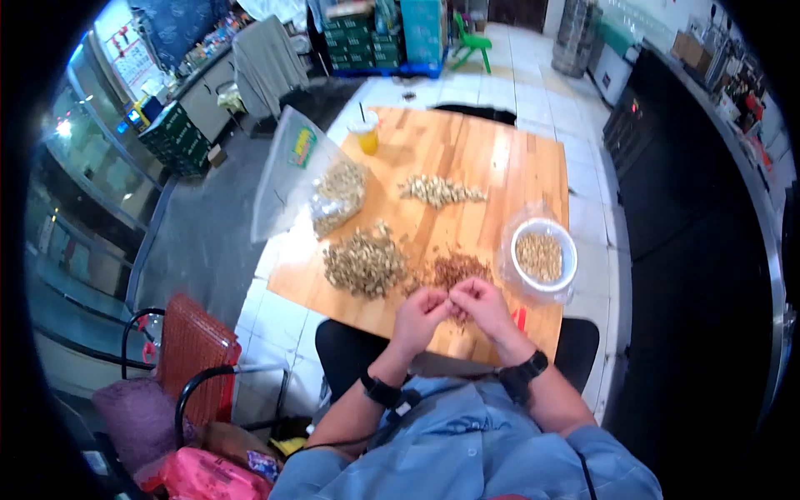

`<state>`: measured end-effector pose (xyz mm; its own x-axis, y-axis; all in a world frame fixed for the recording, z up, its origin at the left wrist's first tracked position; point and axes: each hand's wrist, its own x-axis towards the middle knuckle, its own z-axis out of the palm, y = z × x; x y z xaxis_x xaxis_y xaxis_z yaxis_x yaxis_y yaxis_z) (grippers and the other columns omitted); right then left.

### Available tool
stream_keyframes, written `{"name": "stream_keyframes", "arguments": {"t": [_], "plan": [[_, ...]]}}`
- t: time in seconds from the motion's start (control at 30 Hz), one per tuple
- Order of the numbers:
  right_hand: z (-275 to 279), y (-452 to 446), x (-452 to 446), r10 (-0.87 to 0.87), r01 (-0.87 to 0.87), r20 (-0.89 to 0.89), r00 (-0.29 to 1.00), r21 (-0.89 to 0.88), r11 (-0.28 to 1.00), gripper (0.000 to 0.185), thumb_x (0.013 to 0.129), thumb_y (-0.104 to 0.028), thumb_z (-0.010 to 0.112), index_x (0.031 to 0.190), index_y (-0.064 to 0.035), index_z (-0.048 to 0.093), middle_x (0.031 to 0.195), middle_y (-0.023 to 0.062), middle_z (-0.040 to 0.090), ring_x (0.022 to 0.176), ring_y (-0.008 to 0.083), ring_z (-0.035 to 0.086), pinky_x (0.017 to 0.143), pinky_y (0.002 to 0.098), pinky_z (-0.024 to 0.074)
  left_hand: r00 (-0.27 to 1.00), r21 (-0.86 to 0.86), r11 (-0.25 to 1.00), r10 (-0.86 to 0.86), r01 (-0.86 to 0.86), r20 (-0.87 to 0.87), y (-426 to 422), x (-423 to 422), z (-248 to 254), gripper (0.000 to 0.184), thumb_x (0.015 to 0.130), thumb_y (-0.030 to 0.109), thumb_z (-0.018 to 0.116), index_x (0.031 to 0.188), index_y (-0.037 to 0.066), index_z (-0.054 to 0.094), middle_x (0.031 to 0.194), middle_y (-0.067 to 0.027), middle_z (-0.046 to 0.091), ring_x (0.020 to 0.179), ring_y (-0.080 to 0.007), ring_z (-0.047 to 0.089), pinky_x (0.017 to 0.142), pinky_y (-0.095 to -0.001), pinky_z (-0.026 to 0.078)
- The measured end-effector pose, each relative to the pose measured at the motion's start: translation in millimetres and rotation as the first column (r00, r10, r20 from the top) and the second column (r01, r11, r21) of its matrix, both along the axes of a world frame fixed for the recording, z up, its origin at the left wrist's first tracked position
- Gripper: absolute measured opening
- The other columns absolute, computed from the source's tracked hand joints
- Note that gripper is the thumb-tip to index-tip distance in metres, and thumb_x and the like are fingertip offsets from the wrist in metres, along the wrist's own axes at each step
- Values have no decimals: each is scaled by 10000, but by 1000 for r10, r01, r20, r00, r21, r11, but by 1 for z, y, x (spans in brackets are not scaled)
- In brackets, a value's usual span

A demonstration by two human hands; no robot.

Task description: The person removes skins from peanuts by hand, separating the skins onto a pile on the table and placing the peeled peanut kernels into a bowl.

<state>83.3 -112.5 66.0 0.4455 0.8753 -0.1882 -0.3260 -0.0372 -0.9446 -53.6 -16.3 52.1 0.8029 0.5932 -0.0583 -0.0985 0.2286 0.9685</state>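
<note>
Over the near edge of the wooden table [467, 167], my left hand [421, 315] and my right hand [483, 307] meet fingertip to fingertip, both pinched closed. Anything between the fingertips is too small to make out. Just beyond them lies a pile of reddish-brown bits [458, 268]. To the left is a larger heap of tan, nut-like pieces [364, 263]. A pale row of similar pieces [440, 191] lies farther back. On the right, a white bowl [571, 258] in clear plastic holds light kernels [539, 256].
A clear bag [340, 196] of pieces leans at the table's left edge, near a yellow drink cup [365, 137]. Something red [520, 319] lies right of my right hand. A red chair [196, 354] stands at the lower left, a black cabinet [683, 250] on the right.
</note>
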Motion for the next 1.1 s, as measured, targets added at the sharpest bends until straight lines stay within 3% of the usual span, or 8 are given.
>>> {"name": "stream_keyframes", "arguments": {"t": [0.27,0.4,0.5,0.6,0.7,0.8,1.0,1.1], "plan": [[9,2,-3,80,-89,-102,992,-81,993,102,932,-154,653,928,-55,633,753,19,656,633,74,592,544,206,461,999,-20,999,36,-36,-8,-1,-12,2,136,942,68,628,1035,-25,592,938,-90,695,854,-125,658,750,-243,516],[17,4,-10,68,-69,-15,998,-89,994,101,931,-148,649,943,-50,670,766,15,666,631,73,585,560,202,466,999,18,998,54,-54,2,1,-15,5,150,944,107,640,1025,-12,596,911,-76,692,801,-110,645,705,-231,502],[16,6,-12,47,-48,-17,999,-116,992,118,934,-136,641,968,-33,686,818,31,676,682,86,601,623,218,492,994,-69,995,72,-77,-82,4,-17,16,141,950,133,636,1019,11,618,864,-46,681,745,-94,619,657,-219,478],[7,14,-16,-43,16,214,976,127,992,148,935,-129,637,1011,-12,684,883,45,677,768,101,616,709,235,507,997,-192,979,63,-72,-55,7,-18,8,132,959,154,626,1015,34,635,852,-24,665,719,-88,594,634,-214,452],[8,17,-14,20,-51,224,974,131,990,179,942,-127,624,1051,5,677,938,50,672,833,108,616,767,245,507,998,-435,900,7,22,66,5,-18,7,150,974,175,605,1038,42,632,862,-15,643,724,-90,567,638,-221,438],[16,14,-13,147,-149,34,989,74,986,184,953,-124,606,1066,5,673,967,48,677,840,110,619,763,244,509,992,-494,867,-11,70,122,3,-20,6,180,988,201,585,1066,42,623,882,-10,622,748,-84,547,653,-222,429],[8,14,-19,139,-129,-190,972,65,990,253,1000,-204,541,1118,-3,641,1005,58,685,828,111,624,739,251,521,991,-471,882,58,7,123,-6,-6,-11,193,997,224,571,1074,50,608,843,11,579,734,-75,523,639,-217,407],[13,23,-35,53,-51,-69,996,33,998,307,1012,-276,519,1115,-12,638,1055,75,693,821,103,625,655,221,504,993,-435,901,67,-16,102,-14,5,-14,162,997,206,554,1035,67,627,825,26,580,713,-66,516,626,-222,398]]}}
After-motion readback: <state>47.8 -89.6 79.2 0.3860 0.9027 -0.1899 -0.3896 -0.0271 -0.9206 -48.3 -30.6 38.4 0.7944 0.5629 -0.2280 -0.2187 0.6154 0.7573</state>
